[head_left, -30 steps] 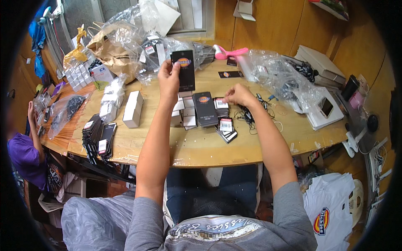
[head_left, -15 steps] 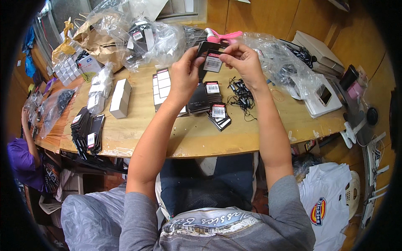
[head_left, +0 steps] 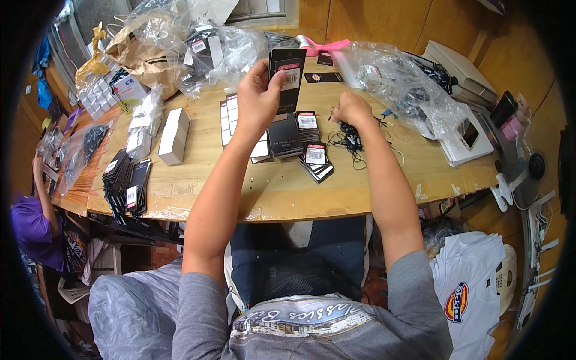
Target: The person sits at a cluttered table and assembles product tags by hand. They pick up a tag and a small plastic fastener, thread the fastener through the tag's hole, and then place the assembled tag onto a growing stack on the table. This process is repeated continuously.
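Raised over the table, my left hand (head_left: 259, 96) is closed around a black hang tag (head_left: 290, 91) with a white barcode sticker, thumb across its front; more dark card shows behind it. My right hand (head_left: 353, 111) is at the tangled pile of black tag strings (head_left: 347, 139), its fingers pinched together on a strand. Between my arms stand a stack of black cards (head_left: 284, 137) and two small stacks of stickered tags, one farther back (head_left: 307, 120) and one nearer (head_left: 316, 155). White label sheets (head_left: 226, 123) lie partly behind my left forearm.
Bundled black tags (head_left: 125, 186) and a white box-like stack (head_left: 174, 137) stand at left. A loose black tag (head_left: 324, 77) lies at the back, near plastic bags (head_left: 384, 72) and a pink strip (head_left: 327, 45). A phone (head_left: 467, 133) rests at right. Another person (head_left: 39, 225) sits far left.
My right hand has left the tags and come down to the strings. My left hand has turned the tag upright, further left. A loose tag at the back now shows.
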Motion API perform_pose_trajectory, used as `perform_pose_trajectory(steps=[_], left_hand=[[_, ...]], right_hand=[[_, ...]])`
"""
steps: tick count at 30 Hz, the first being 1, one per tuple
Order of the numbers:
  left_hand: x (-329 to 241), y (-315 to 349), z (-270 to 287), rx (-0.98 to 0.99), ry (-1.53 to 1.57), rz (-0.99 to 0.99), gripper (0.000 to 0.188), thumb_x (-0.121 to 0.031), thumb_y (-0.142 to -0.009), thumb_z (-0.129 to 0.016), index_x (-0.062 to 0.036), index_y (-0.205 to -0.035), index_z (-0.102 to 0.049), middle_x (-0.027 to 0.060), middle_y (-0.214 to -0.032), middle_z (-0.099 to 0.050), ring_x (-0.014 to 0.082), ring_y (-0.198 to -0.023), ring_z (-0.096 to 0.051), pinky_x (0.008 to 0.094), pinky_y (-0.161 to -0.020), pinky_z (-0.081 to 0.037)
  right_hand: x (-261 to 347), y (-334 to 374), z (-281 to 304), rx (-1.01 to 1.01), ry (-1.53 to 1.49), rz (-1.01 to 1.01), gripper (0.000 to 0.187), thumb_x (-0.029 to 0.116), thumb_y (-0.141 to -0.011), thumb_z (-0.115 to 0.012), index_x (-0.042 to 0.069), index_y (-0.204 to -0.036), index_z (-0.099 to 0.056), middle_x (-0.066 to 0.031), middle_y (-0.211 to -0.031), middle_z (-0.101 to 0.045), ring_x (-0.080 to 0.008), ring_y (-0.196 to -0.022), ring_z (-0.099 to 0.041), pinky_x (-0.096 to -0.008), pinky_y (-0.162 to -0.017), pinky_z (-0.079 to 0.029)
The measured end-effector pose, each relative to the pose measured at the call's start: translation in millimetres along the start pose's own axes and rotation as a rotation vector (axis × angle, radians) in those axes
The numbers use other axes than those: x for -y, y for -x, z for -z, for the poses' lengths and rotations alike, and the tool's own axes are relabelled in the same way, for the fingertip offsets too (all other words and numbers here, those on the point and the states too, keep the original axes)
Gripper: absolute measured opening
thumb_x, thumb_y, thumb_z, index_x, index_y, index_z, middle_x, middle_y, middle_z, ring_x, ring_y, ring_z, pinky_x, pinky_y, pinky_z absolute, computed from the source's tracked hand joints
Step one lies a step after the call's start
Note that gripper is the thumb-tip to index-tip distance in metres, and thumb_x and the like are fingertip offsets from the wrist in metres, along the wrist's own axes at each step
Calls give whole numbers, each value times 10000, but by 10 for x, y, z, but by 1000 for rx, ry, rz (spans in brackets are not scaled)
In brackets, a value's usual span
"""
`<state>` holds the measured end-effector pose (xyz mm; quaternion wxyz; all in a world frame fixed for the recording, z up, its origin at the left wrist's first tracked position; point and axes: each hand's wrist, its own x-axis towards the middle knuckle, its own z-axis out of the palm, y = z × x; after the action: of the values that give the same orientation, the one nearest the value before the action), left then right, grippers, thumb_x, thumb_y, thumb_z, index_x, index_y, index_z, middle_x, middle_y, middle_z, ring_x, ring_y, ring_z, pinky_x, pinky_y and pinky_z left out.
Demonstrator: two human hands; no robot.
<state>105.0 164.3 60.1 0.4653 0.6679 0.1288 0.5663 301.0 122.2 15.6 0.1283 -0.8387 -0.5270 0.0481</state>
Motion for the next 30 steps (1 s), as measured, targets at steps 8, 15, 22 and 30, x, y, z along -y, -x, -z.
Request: perform_pose_trajectory(steps=[8,15,22,30], left_hand=[[-121,8,78,300,441,548,232,-58,-791,-502,34,-1002,-472,70,-862,-559,109,-740,-546,249,-673,-465],[-110,91,-71,369,421,638,252,-79,-791,-509,36,-1012,-473,86,-859,-561,130,-732,-561,261,-647,-483],[-80,155,-135,490,509,683,229,-66,-778,-518,29,-984,-489,89,-841,-577,131,-736,-573,269,-673,-490],[-107,110,-63,450,309,667,236,-38,-761,-534,44,-981,-506,87,-852,-582,115,-709,-566,237,-646,-480]], right_hand=[[5,69,319,193,-1555,229,86,104,-744,-552,51,-798,-512,-79,-741,-578,-131,-660,-525,-271,-644,-434],[279,225,382,134,-1846,398,126,64,-762,-520,57,-879,-474,-130,-887,-564,-190,-824,-535,-307,-746,-425],[384,309,404,245,-1942,419,109,67,-758,-533,64,-861,-497,-142,-913,-546,-236,-873,-528,-313,-725,-462],[-188,147,570,124,-2216,170,128,92,-719,-596,139,-832,-557,-19,-946,-565,-190,-933,-481,-363,-728,-371]])
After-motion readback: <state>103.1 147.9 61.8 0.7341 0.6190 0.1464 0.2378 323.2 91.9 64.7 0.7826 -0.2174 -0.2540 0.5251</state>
